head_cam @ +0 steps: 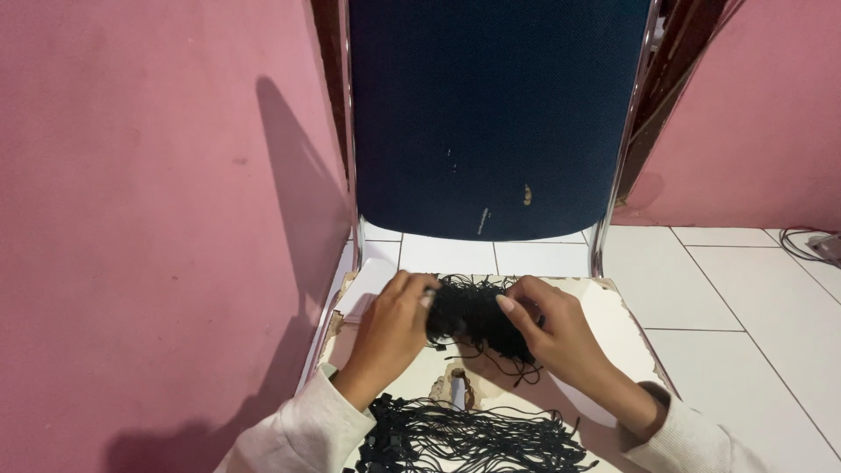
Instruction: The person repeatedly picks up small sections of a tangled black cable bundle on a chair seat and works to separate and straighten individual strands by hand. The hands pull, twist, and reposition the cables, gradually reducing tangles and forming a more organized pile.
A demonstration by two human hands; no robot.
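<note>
Loose black looped cords [473, 438] piled bottom centre; above, left hand [390, 333] and right hand [556, 337] clasping tangled black cord bundle [477, 315], partly sorted.

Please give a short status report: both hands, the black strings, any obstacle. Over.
Left hand and right hand both grip one tangled bundle of black strings. Second pile of black strings lies nearer, on the worn chair seat. Nothing blocking.

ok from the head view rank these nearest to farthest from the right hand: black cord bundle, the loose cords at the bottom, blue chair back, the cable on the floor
1. black cord bundle: held in the right hand, centre.
2. loose cords: below, by the wrists.
3. blue chair back: above, upright behind the seat.
4. floor cable: far right edge, on the tiles.
</note>
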